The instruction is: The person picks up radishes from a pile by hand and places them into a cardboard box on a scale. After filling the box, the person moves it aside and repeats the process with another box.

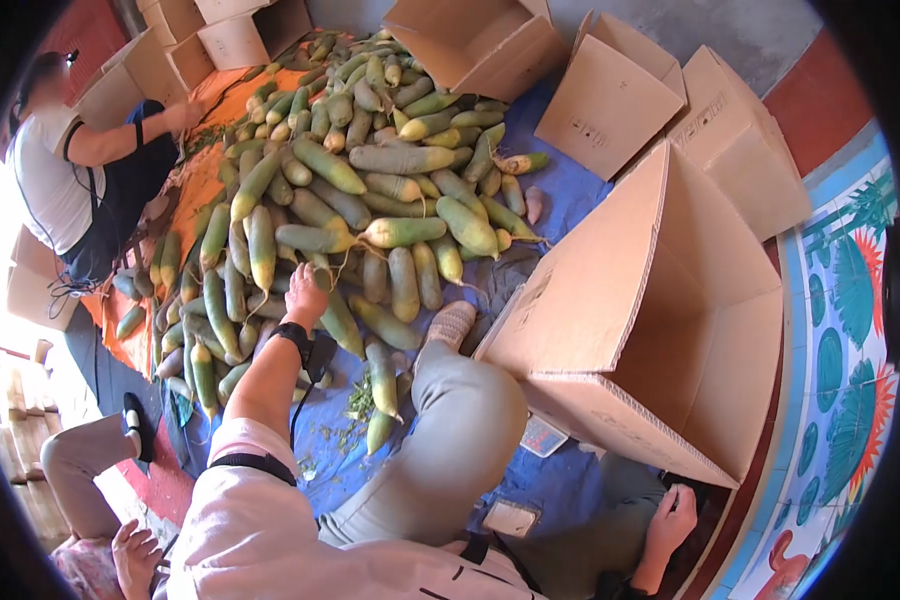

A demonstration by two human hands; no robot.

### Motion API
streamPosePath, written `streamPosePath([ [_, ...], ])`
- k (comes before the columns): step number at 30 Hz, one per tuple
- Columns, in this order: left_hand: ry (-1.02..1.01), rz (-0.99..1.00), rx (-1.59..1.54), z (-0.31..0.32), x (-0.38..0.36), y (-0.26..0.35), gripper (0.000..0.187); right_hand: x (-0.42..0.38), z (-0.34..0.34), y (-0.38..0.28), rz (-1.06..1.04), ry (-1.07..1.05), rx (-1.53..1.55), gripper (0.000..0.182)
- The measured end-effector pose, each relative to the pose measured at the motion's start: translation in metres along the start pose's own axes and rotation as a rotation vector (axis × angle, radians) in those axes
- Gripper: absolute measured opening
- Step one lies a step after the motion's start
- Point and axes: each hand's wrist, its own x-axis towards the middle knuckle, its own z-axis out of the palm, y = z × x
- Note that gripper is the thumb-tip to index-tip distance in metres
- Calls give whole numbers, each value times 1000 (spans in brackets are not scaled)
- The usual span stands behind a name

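My left hand [307, 295] reaches forward over a heap of green radishes [400, 160]. Its fingers are extended and lie against the near side of the heap, beside a long green radish [340, 325]. A black band and a small dark device [318, 355] sit at that wrist. Far to the right, my right hand [672, 515] rests by my knee with curled fingers, and nothing shows in them. Close above it stands a large open cardboard box [590, 310], tipped on its side. One radish [381, 375] lies near my raised leg, with leafy scraps [360, 400] around it.
Blue sheeting [330, 450] and an orange sheet [205, 185] lie under the heap. More open boxes [610, 100] stand behind. A person [70, 180] sits at the left; another person's hand [135, 555] shows lower left. A small device with a display [542, 436] lies by my leg.
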Motion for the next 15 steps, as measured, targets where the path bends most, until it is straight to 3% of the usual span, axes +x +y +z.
streamPosePath([
  [4, -187, -7, 57, 6, 14, -3, 71, 1, 0, 0, 48, -46, -24, 9],
  [9, -49, 45, 217, -11, -1, 16, 62, 4, 0, -6, 4, 6, -12, 8],
  [15, -22, -18, 116, -14, -18, 9, 60, 3, -1, -13, 23, 11, -11, 9],
])
